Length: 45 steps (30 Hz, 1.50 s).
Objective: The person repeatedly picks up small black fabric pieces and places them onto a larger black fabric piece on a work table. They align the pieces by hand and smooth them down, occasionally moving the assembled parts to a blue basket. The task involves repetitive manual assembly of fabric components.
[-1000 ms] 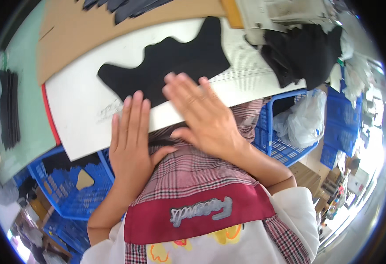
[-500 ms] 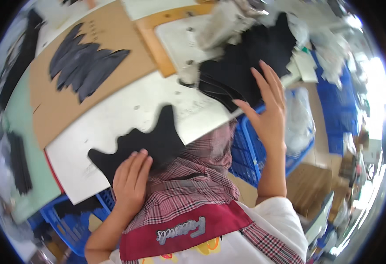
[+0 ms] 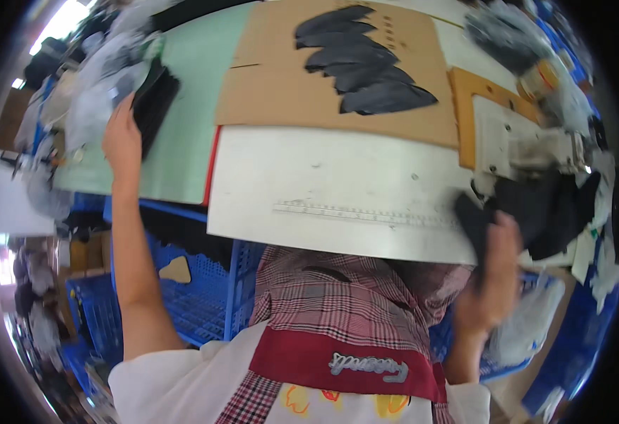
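On the left, my left hand (image 3: 123, 138) reaches over the green mat. Its fingers lie stretched along the left edge of a stack of black fabric pieces (image 3: 157, 109); whether they pinch any layer is not clear. My right hand (image 3: 496, 279), smeared by motion, is at the right front edge of the white table, closed on a dark black fabric piece (image 3: 473, 219) that sticks up past its fingers. Just beyond it, more black fabric (image 3: 546, 212) lies bunched by the sewing machine (image 3: 546, 148).
Dark grey cut pieces (image 3: 359, 63) lie overlapping on a cardboard sheet (image 3: 274, 99). A ruler scale (image 3: 359, 212) runs along the white tabletop (image 3: 309, 162). Blue crates (image 3: 235, 290) stand below the table edge. Plastic bags (image 3: 101, 106) crowd the far left.
My view has turned left. My left hand has moved from the black piece at my lap to the stack on the green mat. My right hand now grips a black piece near the table edge.
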Motion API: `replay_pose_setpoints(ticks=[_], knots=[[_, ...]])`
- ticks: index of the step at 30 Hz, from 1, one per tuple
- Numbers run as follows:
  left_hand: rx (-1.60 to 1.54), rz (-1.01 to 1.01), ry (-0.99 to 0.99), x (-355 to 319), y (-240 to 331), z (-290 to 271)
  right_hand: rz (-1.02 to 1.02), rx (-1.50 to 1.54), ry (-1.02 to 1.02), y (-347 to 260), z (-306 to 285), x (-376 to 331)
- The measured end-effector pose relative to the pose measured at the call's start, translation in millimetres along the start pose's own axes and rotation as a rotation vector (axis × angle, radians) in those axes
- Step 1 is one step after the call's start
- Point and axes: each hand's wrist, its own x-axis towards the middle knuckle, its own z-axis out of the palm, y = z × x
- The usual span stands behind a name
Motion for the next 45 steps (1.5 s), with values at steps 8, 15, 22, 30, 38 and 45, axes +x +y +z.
replay_pose_setpoints(ticks=[8,15,22,30,38,45], knots=[[-0.144,0.133,0.084,-18,54,15,-0.152,0.155,-0.357,-59,69,22],[-0.673,0.229,-0.268,-14,185,0,-0.36,0.054,-0.085,-42,131,111],[-0.817,0.241,-0.313,-3,234,15,-0.477,0.026,-0.23,-43,172,149],[-0.879,0.208,-0.36,-12,245,21,-0.709,-0.169,-0.301,-50,163,166],[-0.833,0.341,-0.358,-13,249,20,-0.215,0.28,-0.241,-36,170,167],[-0.686,0.505,-0.341,-18,261,34,0.57,1.144,-0.453,7,174,179]])
